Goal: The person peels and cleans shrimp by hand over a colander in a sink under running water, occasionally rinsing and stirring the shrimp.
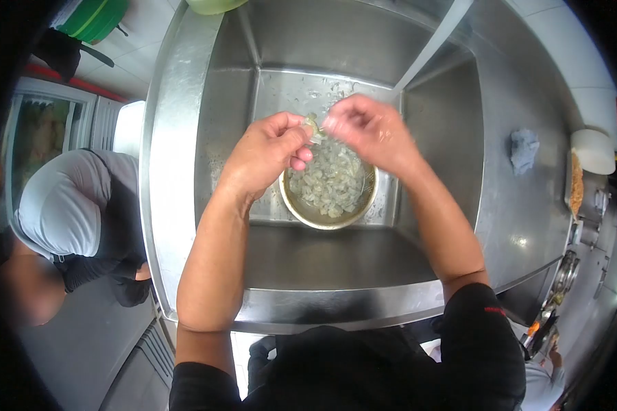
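My left hand (pixel 271 149) is closed in a pinch on a small, translucent greenish-grey piece that looks like a raw shrimp (pixel 313 129). Right beside it is my right hand (pixel 367 130), its fingers curled toward the shrimp and smeared by motion. Whether they hold anything is hidden by the blur. Below both hands stands a round metal bowl (pixel 329 225), filled with similar pale, wet shrimp (pixel 336 181). The bowl rests on the bottom of a deep stainless steel sink (pixel 288 89).
A pale pipe (pixel 432 46) slants down into the sink from the back right. On the right steel counter lies a crumpled light-blue cloth (pixel 524 149). A tray of brown crumbs (pixel 576 185) is farther right. To the left, a co-worker in a grey shirt (pixel 65 202) bends beside the sink.
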`<state>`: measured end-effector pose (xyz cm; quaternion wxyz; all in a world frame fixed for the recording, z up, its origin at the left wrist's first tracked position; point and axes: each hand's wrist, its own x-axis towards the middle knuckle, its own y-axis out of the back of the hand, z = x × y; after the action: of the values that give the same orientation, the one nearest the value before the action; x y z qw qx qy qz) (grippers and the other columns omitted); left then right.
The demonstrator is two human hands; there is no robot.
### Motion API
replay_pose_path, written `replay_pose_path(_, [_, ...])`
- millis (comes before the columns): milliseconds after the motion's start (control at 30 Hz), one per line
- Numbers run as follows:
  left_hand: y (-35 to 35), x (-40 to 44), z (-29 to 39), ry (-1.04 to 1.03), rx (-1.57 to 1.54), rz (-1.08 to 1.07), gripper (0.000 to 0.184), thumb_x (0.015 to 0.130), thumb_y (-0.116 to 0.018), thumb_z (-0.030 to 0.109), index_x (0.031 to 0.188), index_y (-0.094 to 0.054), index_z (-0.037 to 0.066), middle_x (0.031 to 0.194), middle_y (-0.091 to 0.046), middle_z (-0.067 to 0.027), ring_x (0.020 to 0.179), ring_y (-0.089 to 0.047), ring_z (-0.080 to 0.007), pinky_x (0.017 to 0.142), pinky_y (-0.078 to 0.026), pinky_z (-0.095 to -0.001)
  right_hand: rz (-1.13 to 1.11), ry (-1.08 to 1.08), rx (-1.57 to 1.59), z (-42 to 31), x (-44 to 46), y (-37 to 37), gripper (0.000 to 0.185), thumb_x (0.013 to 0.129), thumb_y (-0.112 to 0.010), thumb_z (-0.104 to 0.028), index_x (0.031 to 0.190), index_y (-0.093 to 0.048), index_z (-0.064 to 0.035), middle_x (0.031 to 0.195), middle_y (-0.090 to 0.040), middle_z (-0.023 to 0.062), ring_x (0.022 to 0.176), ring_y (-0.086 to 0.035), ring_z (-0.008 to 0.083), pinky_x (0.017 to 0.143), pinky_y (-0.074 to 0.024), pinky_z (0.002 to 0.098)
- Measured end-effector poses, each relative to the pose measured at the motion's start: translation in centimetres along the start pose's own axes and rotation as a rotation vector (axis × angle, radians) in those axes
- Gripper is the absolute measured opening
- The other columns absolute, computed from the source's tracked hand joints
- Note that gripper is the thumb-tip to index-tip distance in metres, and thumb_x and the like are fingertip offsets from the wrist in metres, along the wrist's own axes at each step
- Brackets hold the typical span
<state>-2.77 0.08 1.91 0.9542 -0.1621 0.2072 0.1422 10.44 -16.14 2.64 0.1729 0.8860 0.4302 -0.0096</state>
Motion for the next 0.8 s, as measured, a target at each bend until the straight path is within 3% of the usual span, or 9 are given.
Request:
replay_pose_path(133, [-0.1, -0.2, 0.2, -0.016, -0.038, 0.011, 0.022, 0.095, -0.063, 0.018, 0.105, -0.063, -0.001, 0.085, -0.065, -0.004, 0.076, -0.06, -0.0101, 0.068, -0.05, -0.0245, 0.007, 0.046, -0.092, -0.4, -0.9, -2.2, 0.022, 0.082, -0.079, -0.018, 0.094, -0.067, -0.0033, 0.082, -0.064, 0.004, 0.072, -0.06, 0.0116, 0.068, -0.0517, 0.0281])
replay_pose_path(433, [-0.2, 0.0, 0.1, -0.099, 0.195, 0.078, 0.021, 0.09, -0.067, 0.015, 0.104, -0.061, 0.0, 0.092, -0.067, -0.0053, 0.084, -0.063, -0.0119, 0.074, -0.05, -0.0268, 0.105, 0.104, -0.095, 0.2, -1.1, -2.2, 0.018, 0.089, -0.07, -0.011, 0.106, -0.071, -0.0032, 0.085, -0.066, 0.0058, 0.074, -0.062, 0.0105, 0.068, -0.0515, 0.0275])
replay_pose_path(633, [-0.5, 0.2, -0.1, -0.149, 0.223, 0.111, 0.022, 0.088, -0.065, 0.013, 0.105, -0.061, -0.001, 0.092, -0.068, -0.0073, 0.084, -0.063, -0.0124, 0.076, -0.05, -0.0284, -0.01, -0.043, 0.213, -0.1, -1.4, -2.5, 0.018, 0.097, -0.059, -0.013, 0.1, -0.068, 0.0029, 0.086, -0.07, 0.0067, 0.072, -0.064, 0.0098, 0.067, -0.0517, 0.0257])
replay_pose_path(800, [-0.6, 0.0, 0.2, -0.154, 0.138, 0.081, 0.017, 0.091, -0.061, 0.008, 0.104, -0.06, -0.002, 0.096, -0.07, -0.009, 0.089, -0.067, -0.0155, 0.08, -0.053, -0.0292, 0.065, -0.072, 0.377, -0.6, -0.4, -1.1, 0.018, 0.096, -0.054, -0.01, 0.099, -0.066, 0.004, 0.086, -0.068, 0.0081, 0.074, -0.065, 0.0142, 0.069, -0.0526, 0.0264])
